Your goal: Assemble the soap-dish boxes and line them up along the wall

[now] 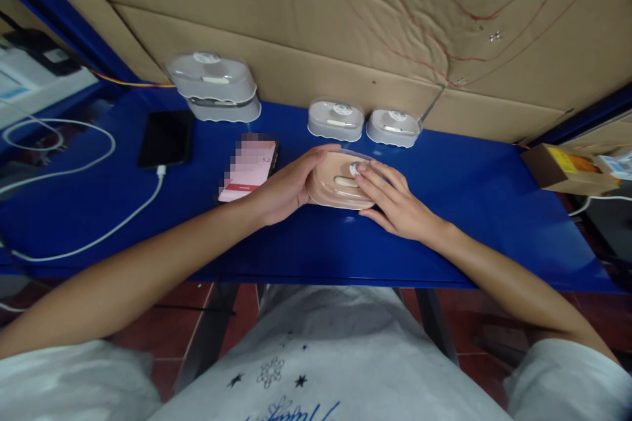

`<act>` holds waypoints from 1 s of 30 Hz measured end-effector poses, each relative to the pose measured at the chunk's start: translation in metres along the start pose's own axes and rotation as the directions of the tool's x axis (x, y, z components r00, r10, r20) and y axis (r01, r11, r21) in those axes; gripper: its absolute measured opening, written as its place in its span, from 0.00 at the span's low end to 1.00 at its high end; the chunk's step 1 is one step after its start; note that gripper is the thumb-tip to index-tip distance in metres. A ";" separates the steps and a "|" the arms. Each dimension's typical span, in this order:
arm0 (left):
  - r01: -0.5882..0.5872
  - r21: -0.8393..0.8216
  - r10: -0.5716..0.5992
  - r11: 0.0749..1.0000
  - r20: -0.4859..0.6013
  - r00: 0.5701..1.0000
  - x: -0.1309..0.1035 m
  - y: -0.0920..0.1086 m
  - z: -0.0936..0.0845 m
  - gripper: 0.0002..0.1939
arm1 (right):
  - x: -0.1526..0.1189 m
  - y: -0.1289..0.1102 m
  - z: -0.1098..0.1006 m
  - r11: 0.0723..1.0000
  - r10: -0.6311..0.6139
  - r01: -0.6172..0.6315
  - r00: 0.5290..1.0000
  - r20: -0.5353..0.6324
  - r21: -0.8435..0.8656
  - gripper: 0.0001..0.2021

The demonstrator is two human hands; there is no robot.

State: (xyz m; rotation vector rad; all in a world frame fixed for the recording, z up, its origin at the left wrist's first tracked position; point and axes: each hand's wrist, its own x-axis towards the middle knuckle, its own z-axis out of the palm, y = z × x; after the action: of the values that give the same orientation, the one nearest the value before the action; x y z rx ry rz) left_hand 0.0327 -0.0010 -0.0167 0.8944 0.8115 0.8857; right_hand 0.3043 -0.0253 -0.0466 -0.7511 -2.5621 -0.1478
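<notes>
A pinkish-beige plastic box (328, 174) with a clear lid is between my hands, just above or on the blue table. A white oval handle (345, 181) and a round white sticker (354, 169) are on its lid. My left hand (291, 187) is wrapped round the left side of the box, with the thumb along the far edge. The fingers of my right hand (395, 200) press on the lid at the sticker, and the thumb is at the near right edge. The box's underside is hidden.
Similar grey boxes stand along the cardboard wall: a stack (217, 89) at left, one box (336, 122) in the middle and another (394, 128) beside it. A lit phone (249, 168) and a dark phone (166, 138) on a white cable (133, 214) lie left. A cardboard box (567, 171) is right.
</notes>
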 end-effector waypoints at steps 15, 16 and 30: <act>0.055 0.020 -0.057 0.998 0.117 0.992 0.000 -0.014 -0.005 0.23 | -0.002 0.002 0.001 0.984 -0.014 0.009 1.000 0.027 0.179 0.34; 0.055 0.022 -0.057 0.998 0.124 0.991 0.000 -0.014 -0.005 0.23 | -0.002 0.002 0.001 0.985 -0.016 0.008 0.999 0.045 0.175 0.32; 0.063 0.076 -0.068 0.995 0.058 0.996 0.001 -0.008 -0.006 0.23 | -0.001 0.006 0.004 0.970 -0.009 -0.002 0.999 0.047 0.242 0.36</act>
State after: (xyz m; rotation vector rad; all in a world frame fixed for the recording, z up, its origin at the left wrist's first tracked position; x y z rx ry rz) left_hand 0.0303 -0.0016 -0.0265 0.9503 0.8207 0.7716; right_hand 0.3066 -0.0200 -0.0503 -0.6636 -2.5645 0.1811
